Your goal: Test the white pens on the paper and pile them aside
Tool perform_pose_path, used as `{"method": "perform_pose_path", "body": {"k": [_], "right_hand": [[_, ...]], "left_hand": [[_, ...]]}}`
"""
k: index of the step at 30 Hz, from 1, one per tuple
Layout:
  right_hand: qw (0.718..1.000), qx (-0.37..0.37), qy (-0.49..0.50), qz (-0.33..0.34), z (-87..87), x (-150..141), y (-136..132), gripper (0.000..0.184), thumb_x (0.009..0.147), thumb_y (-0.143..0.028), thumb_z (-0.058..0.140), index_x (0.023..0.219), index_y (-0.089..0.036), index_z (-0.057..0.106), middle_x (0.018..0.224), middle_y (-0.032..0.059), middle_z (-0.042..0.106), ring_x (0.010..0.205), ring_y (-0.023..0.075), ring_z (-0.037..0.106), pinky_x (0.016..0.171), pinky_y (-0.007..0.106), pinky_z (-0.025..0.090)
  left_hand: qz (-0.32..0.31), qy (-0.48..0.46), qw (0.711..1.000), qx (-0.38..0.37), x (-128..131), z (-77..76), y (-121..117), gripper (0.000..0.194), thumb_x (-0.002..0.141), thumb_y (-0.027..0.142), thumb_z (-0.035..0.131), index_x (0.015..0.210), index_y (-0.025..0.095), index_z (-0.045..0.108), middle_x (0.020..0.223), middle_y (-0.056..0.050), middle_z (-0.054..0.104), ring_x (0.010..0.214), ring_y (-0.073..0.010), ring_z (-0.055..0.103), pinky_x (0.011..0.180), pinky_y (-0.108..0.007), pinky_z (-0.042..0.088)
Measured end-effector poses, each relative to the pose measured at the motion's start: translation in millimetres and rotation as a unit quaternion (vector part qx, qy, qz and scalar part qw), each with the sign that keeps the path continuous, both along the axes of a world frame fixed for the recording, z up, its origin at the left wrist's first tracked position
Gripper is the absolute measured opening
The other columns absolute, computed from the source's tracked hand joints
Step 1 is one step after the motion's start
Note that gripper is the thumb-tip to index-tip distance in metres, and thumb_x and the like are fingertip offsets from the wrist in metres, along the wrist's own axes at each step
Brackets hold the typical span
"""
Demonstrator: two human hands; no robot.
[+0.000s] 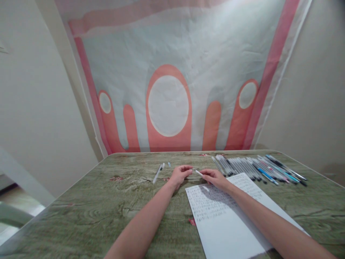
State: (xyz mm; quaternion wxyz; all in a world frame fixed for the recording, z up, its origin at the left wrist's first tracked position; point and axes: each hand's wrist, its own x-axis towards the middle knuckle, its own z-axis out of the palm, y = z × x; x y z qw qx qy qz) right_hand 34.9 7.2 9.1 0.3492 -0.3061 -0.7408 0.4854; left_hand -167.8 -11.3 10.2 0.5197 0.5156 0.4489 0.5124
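A white-barrelled pen (pixel 198 173) is held between my two hands above the top edge of a written sheet of paper (pixel 223 230). My right hand (pixel 215 178) pinches its barrel from the right. My left hand (pixel 181 177) has thumb and forefinger closed at the pen's dark, narrow end; whether a small part sits between those fingertips is too small to make out. Left of my left hand lie a clear pen barrel (pixel 156 174), a small dark-and-clear piece, perhaps a cap (pixel 162 166), and a tiny light-blue piece (pixel 169 164).
Several pens (pixel 245 168) lie in a row at the right back, mostly clear with black ends, some blue or pink. The wood-patterned table (pixel 88 205) reaches back to a wall hung with a pink-and-grey printed cloth (pixel 168 104). Handwriting covers the sheet's upper part.
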Motion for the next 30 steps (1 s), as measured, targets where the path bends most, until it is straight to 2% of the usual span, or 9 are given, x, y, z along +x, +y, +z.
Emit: {"method": "perform_pose_path", "body": {"k": [16,22,30], "right_hand": [[1.0,0.017,-0.019,0.004,-2.7,0,1,0.034,0.072,-0.038,0.056,0.095,-0.014,0.064,0.059,-0.0007,0.057,0.046,0.0079,0.043,0.043,0.019,0.031],[0.999,0.031,0.001,-0.027,-4.3,-2,0,0.033,0.068,-0.039,0.061,0.088,-0.013,0.062,0.066,0.001,0.059,0.052,0.0083,0.046,0.046,0.019,0.034],[0.994,0.071,0.009,-0.084,7.2,-5,-7,0.03,0.07,-0.043,0.058,0.079,-0.015,0.062,0.064,0.0005,0.059,0.052,0.01,0.047,0.049,0.021,0.036]], "left_hand": [[-0.041,0.016,0.999,0.009,0,11.4,-5,0.038,0.058,0.039,0.07,0.083,0.012,0.063,0.07,-0.002,0.06,0.058,-0.0068,0.049,0.059,-0.02,0.037],[-0.055,0.038,0.998,-0.008,0,12.1,-6,0.038,0.059,0.039,0.07,0.083,0.01,0.063,0.071,-0.004,0.061,0.059,-0.0081,0.051,0.06,-0.021,0.039],[-0.034,-0.055,0.998,-0.017,11,12.4,-7,0.041,0.058,0.038,0.071,0.086,0.011,0.062,0.08,-0.007,0.063,0.07,-0.0117,0.057,0.067,-0.023,0.042]]}}
